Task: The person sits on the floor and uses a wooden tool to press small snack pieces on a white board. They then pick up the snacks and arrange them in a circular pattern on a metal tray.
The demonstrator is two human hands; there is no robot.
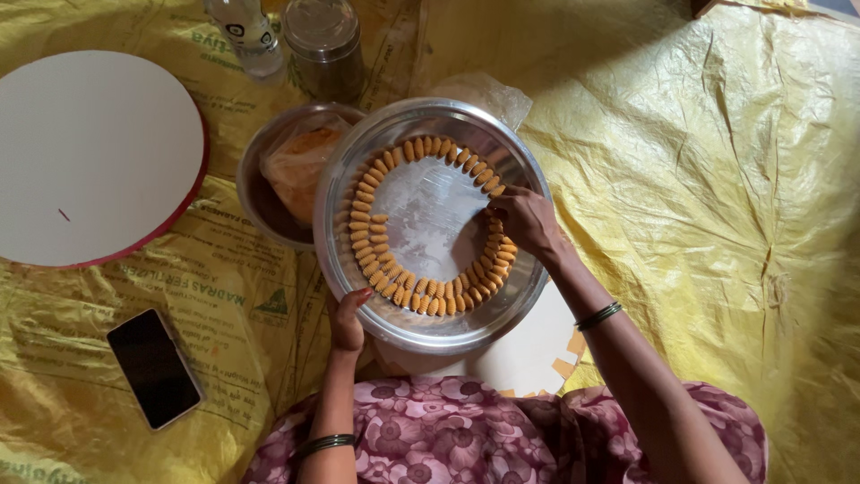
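A shiny steel plate (345, 251) lies on the yellow sheet in front of me, with several small ribbed orange pieces (367, 233) set in a ring on it. My left hand (346, 321) grips the plate's near rim with the thumb on top. My right hand (527, 220) rests inside the plate at the right side of the ring, fingertips pinched on the orange pieces (495, 235) there. Whether it holds one piece is hidden by the fingers.
A second steel bowl (260, 202) holding a plastic bag of orange stuff (296, 166) sits partly under the plate's left edge. A round white board with a red rim (90, 152) lies at left, a black phone (154, 367) near left, two bottles (322, 45) at the top.
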